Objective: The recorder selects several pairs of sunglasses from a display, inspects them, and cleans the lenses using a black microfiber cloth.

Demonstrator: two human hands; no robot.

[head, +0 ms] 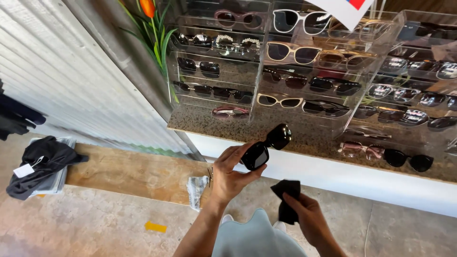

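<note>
Black, glossy, thick-framed plastic sunglasses (265, 146) sit in my left hand (232, 172), raised in front of the speckled stone counter (295, 138). I have that forearm coming up from the bottom of the view, wrist bent back a little, palm turned toward the shelf. My thumb lies under the nearer dark lens and my fingers curl over the frame's top edge, so the hand is closed around the near end of the sunglasses while the far lens sticks out up and to the right, free of my grip.

My right hand (307, 214) hangs lower and to the right, well below the sunglasses and not touching them. It is clenched on a small black cloth (287, 200), fingers wrapped round the lower part, with the upper corner of the fabric poking out above the knuckles.

Behind both hands, clear acrylic display racks (214, 62) stand on the counter, their tiers filled with many other pairs in black, white, pink and tortoise tones. To the left I see a corrugated metal wall (71, 71), a wooden plank bench (133, 173) and a dark garment with a white tag (40, 166) lying at its far end.
</note>
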